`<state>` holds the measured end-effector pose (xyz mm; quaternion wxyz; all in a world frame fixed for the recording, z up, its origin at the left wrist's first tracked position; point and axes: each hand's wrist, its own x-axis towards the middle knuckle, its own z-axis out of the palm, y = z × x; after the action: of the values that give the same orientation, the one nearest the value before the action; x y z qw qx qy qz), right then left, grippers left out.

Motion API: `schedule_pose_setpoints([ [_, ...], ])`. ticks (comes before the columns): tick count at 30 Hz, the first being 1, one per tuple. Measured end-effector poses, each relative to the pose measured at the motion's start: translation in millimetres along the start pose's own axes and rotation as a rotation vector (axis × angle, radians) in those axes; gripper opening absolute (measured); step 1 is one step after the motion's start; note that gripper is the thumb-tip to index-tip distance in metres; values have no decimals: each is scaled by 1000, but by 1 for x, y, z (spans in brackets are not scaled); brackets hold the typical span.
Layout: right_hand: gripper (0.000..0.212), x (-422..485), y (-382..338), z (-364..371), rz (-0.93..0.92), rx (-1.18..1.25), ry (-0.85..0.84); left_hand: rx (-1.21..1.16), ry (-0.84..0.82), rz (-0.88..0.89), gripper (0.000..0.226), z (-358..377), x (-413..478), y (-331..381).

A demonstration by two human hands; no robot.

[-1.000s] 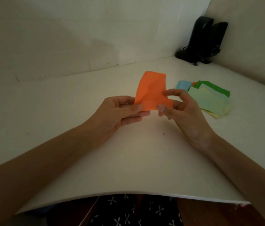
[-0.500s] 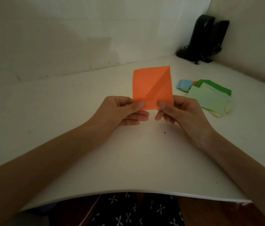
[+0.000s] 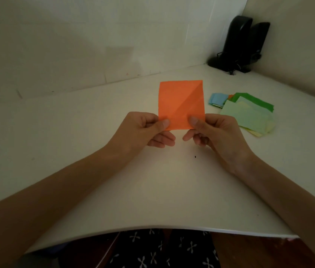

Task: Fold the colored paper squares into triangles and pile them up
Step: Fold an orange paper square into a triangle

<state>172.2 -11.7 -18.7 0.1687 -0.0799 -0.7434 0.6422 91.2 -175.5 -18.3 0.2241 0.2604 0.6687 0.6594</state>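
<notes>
An orange paper square (image 3: 181, 102) is held flat and upright above the white table (image 3: 87, 136), with a diagonal crease running from its top right corner down to the lower left. My left hand (image 3: 143, 130) pinches its lower left corner between thumb and fingers. My right hand (image 3: 212, 132) pinches its lower right corner the same way. To the right on the table lies a loose pile of coloured papers (image 3: 249, 115): light green on top, dark green, yellow, blue and a bit of orange beneath.
Two black speakers (image 3: 242, 45) with a cable stand in the back right corner against the walls. The table's front edge curves just above my lap. A small dark speck (image 3: 195, 156) lies on the table near my hands.
The orange paper was bent and partly folded a second ago. It has been opened out flat into a full square, and my right hand moved to pinch the lower right corner.
</notes>
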Motion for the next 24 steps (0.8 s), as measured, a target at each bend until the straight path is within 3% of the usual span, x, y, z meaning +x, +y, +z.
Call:
schedule_pose_setpoints([
  [7,28,0,0,0,11,-5,25,18,-22,42,9,2,0,0],
  [11,24,-2,-2,2,103,70,-56,58,8,108,9,4,-1,-1],
  [15,14,-3,-2,7,84,9,-92,153,-9,183,11,9,-2,-4],
  [24,15,5,-8,-15,135,-7,-132,114,8,124,18,-1,2,0],
])
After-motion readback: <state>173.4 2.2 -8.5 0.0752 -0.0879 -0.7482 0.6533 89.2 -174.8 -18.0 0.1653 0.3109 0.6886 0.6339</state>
